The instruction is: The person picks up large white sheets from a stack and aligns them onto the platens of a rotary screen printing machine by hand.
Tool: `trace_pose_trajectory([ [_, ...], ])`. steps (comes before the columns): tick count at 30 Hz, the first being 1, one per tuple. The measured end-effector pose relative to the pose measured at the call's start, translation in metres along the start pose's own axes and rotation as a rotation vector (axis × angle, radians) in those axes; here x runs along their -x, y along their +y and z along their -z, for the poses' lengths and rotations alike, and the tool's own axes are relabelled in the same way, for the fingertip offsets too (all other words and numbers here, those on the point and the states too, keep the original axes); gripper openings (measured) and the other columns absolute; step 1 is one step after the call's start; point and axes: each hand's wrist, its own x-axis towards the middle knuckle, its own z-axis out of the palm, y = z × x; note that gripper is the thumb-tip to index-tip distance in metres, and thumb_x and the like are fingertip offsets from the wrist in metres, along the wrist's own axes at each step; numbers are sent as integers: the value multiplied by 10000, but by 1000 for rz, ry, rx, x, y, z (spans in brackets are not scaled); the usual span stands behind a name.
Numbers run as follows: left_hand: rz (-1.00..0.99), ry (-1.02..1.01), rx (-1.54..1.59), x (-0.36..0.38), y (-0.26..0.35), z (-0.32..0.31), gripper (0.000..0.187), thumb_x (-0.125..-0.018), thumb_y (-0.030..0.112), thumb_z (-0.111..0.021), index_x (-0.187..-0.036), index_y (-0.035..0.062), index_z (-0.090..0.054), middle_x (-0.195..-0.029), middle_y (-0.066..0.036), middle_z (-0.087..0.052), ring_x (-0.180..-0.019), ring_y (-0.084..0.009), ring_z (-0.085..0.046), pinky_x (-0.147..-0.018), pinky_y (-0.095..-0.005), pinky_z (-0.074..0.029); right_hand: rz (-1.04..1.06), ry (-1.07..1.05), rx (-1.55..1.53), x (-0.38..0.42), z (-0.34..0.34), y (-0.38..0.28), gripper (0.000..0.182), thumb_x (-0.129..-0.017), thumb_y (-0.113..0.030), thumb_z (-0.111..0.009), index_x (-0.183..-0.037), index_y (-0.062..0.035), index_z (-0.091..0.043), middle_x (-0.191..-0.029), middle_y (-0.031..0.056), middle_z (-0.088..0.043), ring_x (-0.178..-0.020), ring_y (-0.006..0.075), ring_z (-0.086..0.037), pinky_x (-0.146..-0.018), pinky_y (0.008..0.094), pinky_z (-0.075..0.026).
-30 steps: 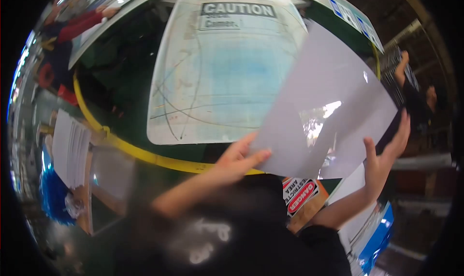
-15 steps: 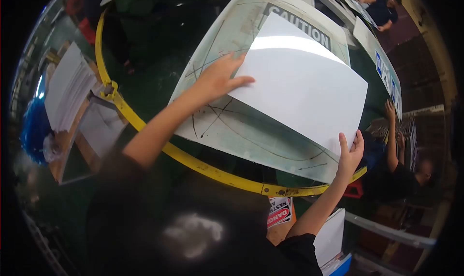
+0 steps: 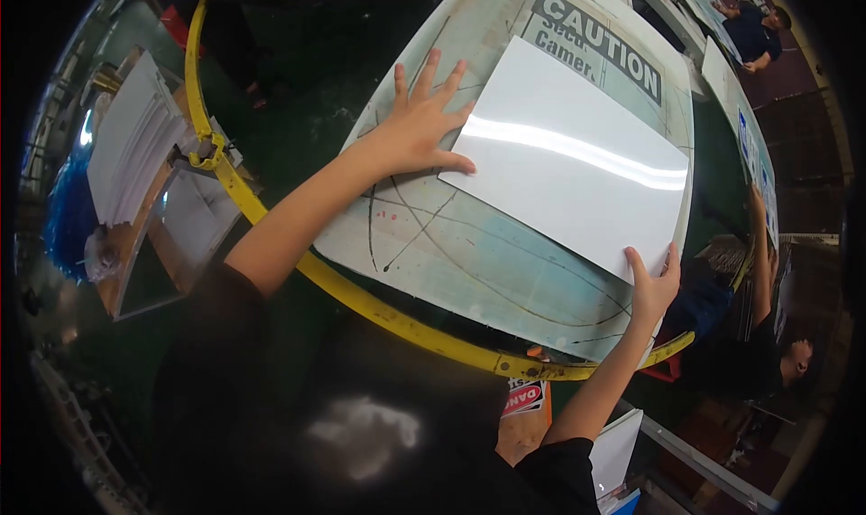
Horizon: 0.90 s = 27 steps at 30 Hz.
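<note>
A blank glossy white sheet (image 3: 559, 190) lies at a slant on a pale, ink-streaked board (image 3: 433, 262). Past its far edge shows printed lettering reading CAUTION (image 3: 600, 46), with smaller words partly covered by the sheet. My left hand (image 3: 424, 127) is spread flat on the board, fingers apart, with its thumb side at the sheet's left edge. My right hand (image 3: 654, 285) grips the near right corner, thumb and fingers on either side of it.
A curved yellow rail (image 3: 361, 308) runs around the near side of the board. Stacked white sheets (image 3: 135, 145) stand at left, near blue plastic (image 3: 72, 213). A printed danger sign (image 3: 523, 398) sits below the rail. Co-workers (image 3: 758, 37) are at the right beside another long board (image 3: 735, 100).
The sheet has come down flatter onto the board, uncovering more lettering. My left hand has spread its fingers and slipped off the sheet's edge. The view has shifted slightly.
</note>
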Motion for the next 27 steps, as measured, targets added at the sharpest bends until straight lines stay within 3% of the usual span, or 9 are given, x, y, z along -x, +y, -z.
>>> trace_pose_trajectory([
  [16,82,11,-65,3,6,1,837,-621,706,-633,-1255,161,-581,-1536,-166,-45,-1371,-457,126,-937,-756,85,-36,-40,33,2,-6,5,816,-610,-263,-848,-1261,63,-480,-1243,218,-506,-1160,322,-491,-989,384,-383],
  [19,106,121,-43,5,9,-4,829,-587,687,-664,-1215,148,-611,-1525,-190,-77,-1367,-458,139,-916,-776,90,-21,-40,40,1,-8,5,814,-609,-270,-848,-1259,57,-483,-1233,213,-509,-1154,322,-492,-983,385,-385],
  [22,176,22,-57,5,17,4,796,-581,683,-670,-1208,194,-624,-1539,-142,-79,-1370,-444,160,-922,-768,89,-26,-49,52,-1,-9,6,813,-608,-273,-846,-1258,55,-484,-1222,205,-513,-1148,320,-494,-978,383,-389],
  [27,198,24,-56,5,20,6,759,-567,646,-699,-1188,214,-639,-1541,-127,-89,-1376,-438,146,-925,-771,75,-24,-59,66,-2,-9,6,829,-603,-286,-845,-1263,54,-477,-1212,199,-513,-1148,323,-491,-977,381,-388],
])
